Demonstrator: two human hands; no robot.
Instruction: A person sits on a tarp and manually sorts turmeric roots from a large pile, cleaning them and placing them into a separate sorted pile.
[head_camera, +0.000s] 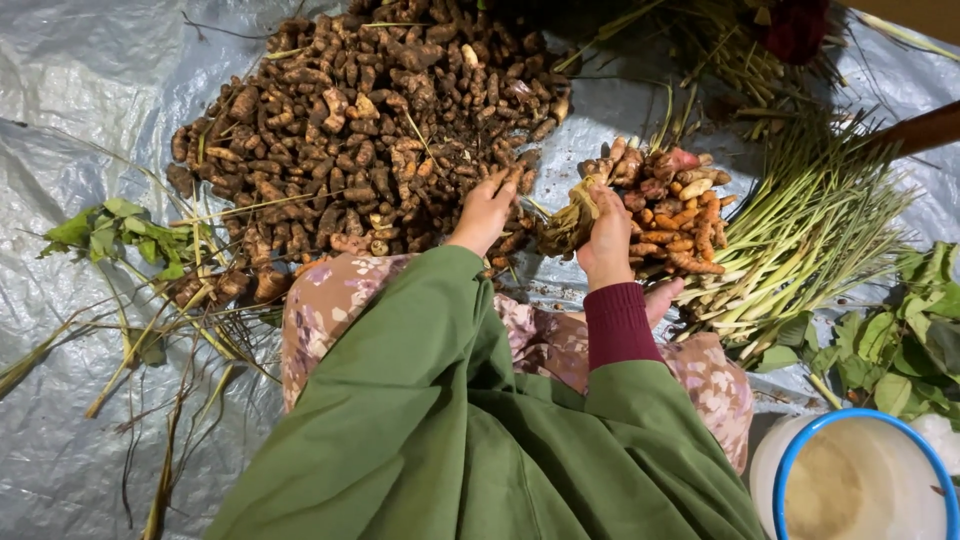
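A loose olive-green outer garment covers the person, its wide sleeve falling in soft folds down the left arm. On the right arm a tight, ribbed maroon cuff peeks out from under the green. Both hands, the left hand (484, 212) and the right hand (608, 240), are bare, no gloves. Over the knees lies pale fabric printed with small flowers.

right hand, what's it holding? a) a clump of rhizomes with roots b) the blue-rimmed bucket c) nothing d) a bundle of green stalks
a: the right hand is closed around a rooty rhizome clump, just beside the small orange rhizome pile; the stalks and bucket lie untouched.
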